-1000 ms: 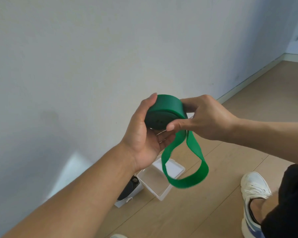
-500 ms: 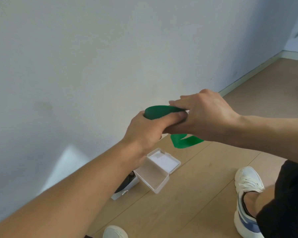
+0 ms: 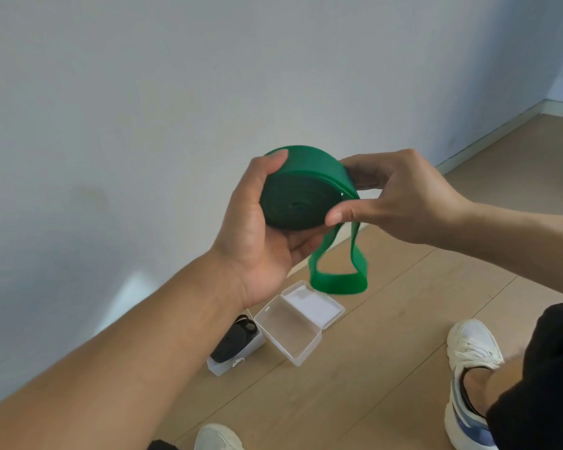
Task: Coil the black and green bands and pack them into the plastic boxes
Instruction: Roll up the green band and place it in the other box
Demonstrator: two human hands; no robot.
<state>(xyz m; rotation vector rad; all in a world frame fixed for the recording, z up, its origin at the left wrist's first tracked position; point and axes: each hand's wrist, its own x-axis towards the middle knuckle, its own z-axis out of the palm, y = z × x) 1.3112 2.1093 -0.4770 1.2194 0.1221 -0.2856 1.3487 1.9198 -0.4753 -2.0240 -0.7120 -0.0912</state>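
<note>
A thick coil of green band [image 3: 301,193] sits in my left hand [image 3: 257,235], whose thumb curls over its top and fingers cup it from below. My right hand [image 3: 394,196] pinches the band's free end at the coil's right side, thumb in front. A short green loop [image 3: 338,280] hangs below the coil. On the floor beneath lies an open, clear plastic box [image 3: 293,332] with its lid flat behind it. Left of it, a second plastic box [image 3: 220,368] holds the coiled black band [image 3: 234,339].
A plain white wall fills the left and top. The wooden floor [image 3: 387,368] runs right to a skirting board. My white shoe [image 3: 468,358] stands at the right, another shoe tip [image 3: 216,438] at the bottom edge.
The hanging green loop has grown shorter as more band was wound onto the coil. My hands turned over the coil half a second ago and now show its flat face again.
</note>
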